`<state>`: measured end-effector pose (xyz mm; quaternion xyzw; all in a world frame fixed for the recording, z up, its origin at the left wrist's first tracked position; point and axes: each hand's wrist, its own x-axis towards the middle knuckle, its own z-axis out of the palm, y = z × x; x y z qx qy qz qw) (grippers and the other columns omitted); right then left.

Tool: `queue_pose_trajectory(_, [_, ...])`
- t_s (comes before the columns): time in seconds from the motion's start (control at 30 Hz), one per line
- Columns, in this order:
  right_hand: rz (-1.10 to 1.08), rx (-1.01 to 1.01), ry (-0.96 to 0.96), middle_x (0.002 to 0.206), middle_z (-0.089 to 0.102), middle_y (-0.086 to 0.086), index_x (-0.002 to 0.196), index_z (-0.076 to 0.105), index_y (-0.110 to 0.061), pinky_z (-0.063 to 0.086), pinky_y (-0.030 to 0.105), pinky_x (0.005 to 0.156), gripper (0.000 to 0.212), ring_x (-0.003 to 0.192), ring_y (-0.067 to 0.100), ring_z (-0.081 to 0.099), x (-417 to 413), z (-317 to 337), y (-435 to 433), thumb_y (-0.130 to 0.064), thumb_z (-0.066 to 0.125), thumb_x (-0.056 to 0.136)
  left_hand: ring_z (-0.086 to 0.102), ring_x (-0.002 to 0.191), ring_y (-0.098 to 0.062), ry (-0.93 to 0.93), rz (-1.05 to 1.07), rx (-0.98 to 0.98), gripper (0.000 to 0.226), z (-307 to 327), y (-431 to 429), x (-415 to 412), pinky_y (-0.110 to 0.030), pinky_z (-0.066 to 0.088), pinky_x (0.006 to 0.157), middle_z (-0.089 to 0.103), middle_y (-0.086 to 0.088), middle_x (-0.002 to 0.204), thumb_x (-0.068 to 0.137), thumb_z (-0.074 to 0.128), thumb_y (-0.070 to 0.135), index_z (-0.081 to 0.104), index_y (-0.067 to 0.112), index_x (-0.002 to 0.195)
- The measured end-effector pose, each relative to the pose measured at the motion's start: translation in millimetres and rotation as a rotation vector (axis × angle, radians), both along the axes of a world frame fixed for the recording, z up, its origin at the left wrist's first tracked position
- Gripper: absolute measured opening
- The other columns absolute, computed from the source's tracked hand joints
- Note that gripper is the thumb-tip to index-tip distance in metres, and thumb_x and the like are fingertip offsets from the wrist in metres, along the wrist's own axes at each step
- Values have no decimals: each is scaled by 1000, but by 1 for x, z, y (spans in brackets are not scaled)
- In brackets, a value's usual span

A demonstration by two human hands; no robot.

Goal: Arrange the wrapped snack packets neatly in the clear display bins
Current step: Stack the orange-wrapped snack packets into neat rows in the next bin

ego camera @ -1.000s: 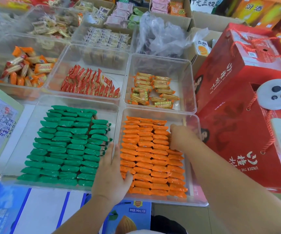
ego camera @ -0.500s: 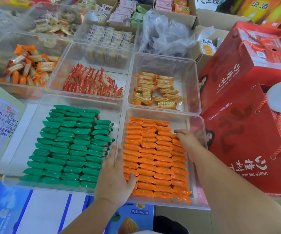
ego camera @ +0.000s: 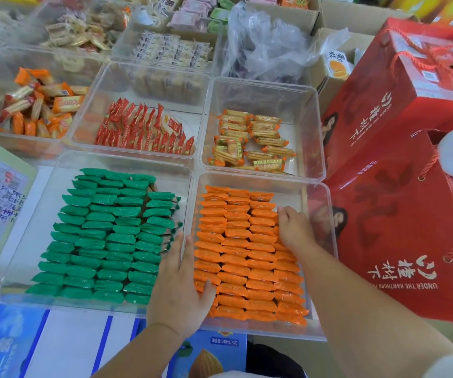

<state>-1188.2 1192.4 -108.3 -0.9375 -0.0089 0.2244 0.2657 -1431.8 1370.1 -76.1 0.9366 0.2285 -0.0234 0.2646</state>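
From the head camera, the step I judge I am on is squaring up the orange packets (ego camera: 247,255) in their clear bin (ego camera: 252,178), which sits at 5 o'clock from the middle of the view. To do it well I should press from both sides together, evenly and low, so the columns close up without packets riding over one another. The short fourth column on the 3 o'clock side looks the least settled, so that edge wants a gentle nudge towards 9 o'clock, not a shove.

My left hand (ego camera: 177,293) lies flat, fingers straight and pointing to 12 o'clock, along the 9 o'clock edge of the orange block, over the wall it shares with the neighbouring bin. Its thumb rests on the packets near the front rows. It holds nothing.

My right hand (ego camera: 294,230) sits on the 3 o'clock edge of the block, about halfway back, fingers bent down onto the packets. I cannot tell whether they pinch one or only push.

The green packets (ego camera: 105,236) at 8 o'clock already lie in tidy rows. Red gift boxes (ego camera: 399,132) stand just beside the orange bin at 3 o'clock.
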Motion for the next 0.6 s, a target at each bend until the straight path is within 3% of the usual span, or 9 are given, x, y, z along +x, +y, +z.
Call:
queue_pose_trajectory(0.1, [47, -19, 49, 113, 62, 13, 120, 64, -20, 46, 39, 92, 45, 107, 32, 57, 6, 3, 0, -48, 31, 106, 2, 154, -21, 14, 4, -9, 96, 0, 0, 0, -37, 28, 119, -15, 11, 166, 90, 57, 50, -1, 24, 161])
queue_pose_trajectory(0.23, [-5, 78, 131, 97, 69, 1, 101, 70, -23, 53, 41, 88, 38, 95, 25, 63, 9, 10, -1, -49, 42, 103, 0, 154, -19, 8, 4, -9, 96, 1, 0, 0, -33, 23, 119, -15, 12, 166, 90, 57, 49, -2, 24, 161])
queue_pose_trajectory(0.33, [-24, 96, 185, 100, 70, 2, 101, 69, -23, 53, 43, 92, 37, 97, 25, 64, 12, 11, -2, -48, 42, 103, 3, 154, -20, 8, 6, -20, 96, 1, 0, 0, -37, 28, 120, -12, 10, 167, 90, 59, 48, 0, 23, 162])
queue_pose_trajectory(0.47, [-32, -9, 126, 113, 68, 6, 117, 64, -22, 49, 36, 85, 38, 100, 26, 61, 10, 10, 5, -51, 46, 100, 5, 154, -21, 8, 10, -22, 96, 4, 0, 0, -38, 32, 119, -11, 9, 167, 89, 59, 47, 2, 22, 162])
queue_pose_trajectory(0.6, [-390, 247, 247, 120, 65, 5, 133, 55, -20, 52, 45, 93, 58, 106, 28, 63, 4, 19, 4, -62, 52, 92, 6, 152, -20, 6, 10, -17, 96, 6, -1, 0, -37, 33, 117, -11, 9, 167, 89, 59, 47, 2, 22, 162])
